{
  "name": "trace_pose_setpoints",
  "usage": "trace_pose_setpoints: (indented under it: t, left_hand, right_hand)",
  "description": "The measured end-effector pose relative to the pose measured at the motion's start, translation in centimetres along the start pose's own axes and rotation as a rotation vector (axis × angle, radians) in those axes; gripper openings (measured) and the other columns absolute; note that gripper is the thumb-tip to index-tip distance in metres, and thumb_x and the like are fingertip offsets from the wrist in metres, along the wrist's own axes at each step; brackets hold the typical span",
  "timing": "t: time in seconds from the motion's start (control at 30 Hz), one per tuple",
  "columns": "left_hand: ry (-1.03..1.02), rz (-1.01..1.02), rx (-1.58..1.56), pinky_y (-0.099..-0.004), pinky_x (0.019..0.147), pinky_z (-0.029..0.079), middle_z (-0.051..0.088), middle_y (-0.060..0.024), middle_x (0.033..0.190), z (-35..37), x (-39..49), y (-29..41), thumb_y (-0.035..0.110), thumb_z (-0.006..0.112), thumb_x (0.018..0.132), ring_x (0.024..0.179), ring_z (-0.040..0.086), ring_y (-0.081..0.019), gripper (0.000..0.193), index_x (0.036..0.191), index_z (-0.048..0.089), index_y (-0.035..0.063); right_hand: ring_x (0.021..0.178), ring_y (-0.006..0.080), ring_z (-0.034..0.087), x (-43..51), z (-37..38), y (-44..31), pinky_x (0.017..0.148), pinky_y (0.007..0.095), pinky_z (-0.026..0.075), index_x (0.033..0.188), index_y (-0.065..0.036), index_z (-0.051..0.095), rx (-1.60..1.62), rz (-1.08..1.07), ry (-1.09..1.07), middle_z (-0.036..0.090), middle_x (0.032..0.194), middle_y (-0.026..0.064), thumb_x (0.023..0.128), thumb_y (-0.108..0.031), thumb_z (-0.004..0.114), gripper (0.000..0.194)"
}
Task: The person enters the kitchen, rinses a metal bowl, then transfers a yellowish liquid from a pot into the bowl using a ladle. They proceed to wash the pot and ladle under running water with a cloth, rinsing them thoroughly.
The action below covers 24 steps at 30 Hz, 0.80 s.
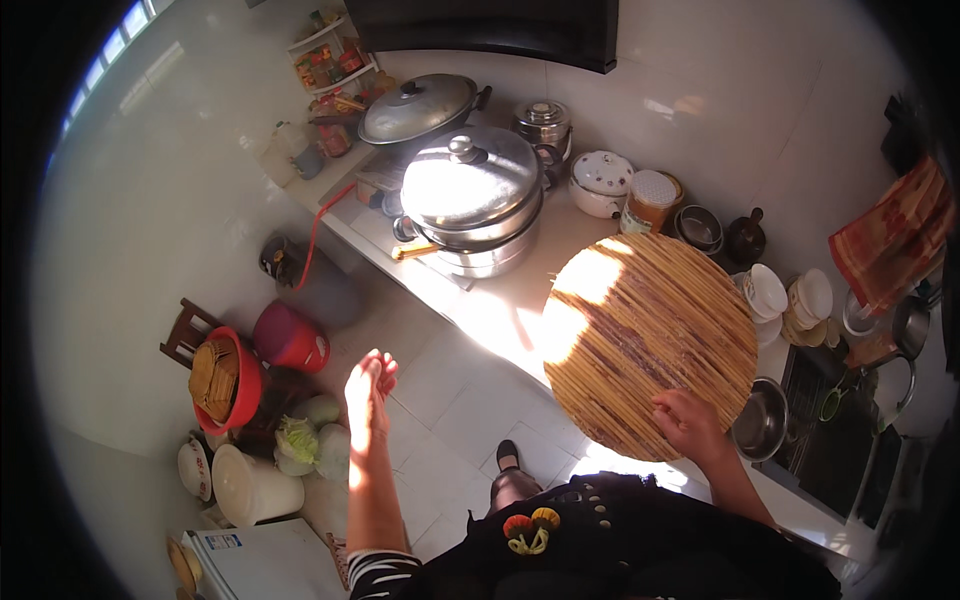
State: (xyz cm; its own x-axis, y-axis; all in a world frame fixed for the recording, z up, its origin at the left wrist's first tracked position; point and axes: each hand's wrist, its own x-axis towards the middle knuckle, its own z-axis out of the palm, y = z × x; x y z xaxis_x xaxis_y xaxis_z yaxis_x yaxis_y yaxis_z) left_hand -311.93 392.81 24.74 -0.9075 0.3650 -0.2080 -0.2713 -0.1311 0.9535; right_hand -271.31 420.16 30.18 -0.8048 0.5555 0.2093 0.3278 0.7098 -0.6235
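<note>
A round board of plant stalks laid side by side [645,345] rests on the countertop before me, slightly past its front edge. Darker streaks and pale specks mark its surface, and sunlight strikes its left part. My right hand [686,424] is over the board's near right edge, fingers curled down; whether anything is pinched beneath them is hidden. Out to the left, my left hand [370,394] hangs in the air above the tiled floor, fingers slightly bent and nothing seen in it. Beyond the board's left side stands a lidded steel steamer pot [472,199].
Behind the steamer is a lidded wok [418,109]. An enamel pot [601,184], a jar [651,199] and stacked bowls [765,291] line the wall. A steel basin [760,418] touches the board's right side. Left on the floor are a red bucket [291,335] and cabbages [300,446].
</note>
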Motion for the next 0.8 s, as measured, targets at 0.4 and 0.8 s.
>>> trace_pose_setpoints:
  t: [0.4,0.8]
  left_hand:
    - [-0.422,-0.392,-0.038,-0.0362,0.068,0.058,0.064,-0.0144,0.087,9.9,34.0,4.8,0.014,0.056,0.085,0.077,0.067,-0.0264,0.015,0.094,0.054,0.0027]
    - [-0.298,-0.455,0.220,-0.0337,0.073,0.061,0.065,-0.0154,0.096,13.3,33.9,5.5,0.015,0.046,0.097,0.082,0.067,-0.0247,0.022,0.101,0.058,-0.0021]
  right_hand:
    - [0.074,0.0258,0.066,0.3,5.2,-7.1,0.066,0.0357,0.053,0.093,-0.007,0.066,-0.129,0.253,0.195,0.066,0.084,0.0092,0.081,-0.012,0.067,0.013]
    - [0.075,0.0271,0.065,1.2,6.7,-7.3,0.066,0.0359,0.053,0.095,-0.007,0.065,-0.187,0.263,0.170,0.066,0.083,0.0089,0.082,-0.011,0.066,0.014]
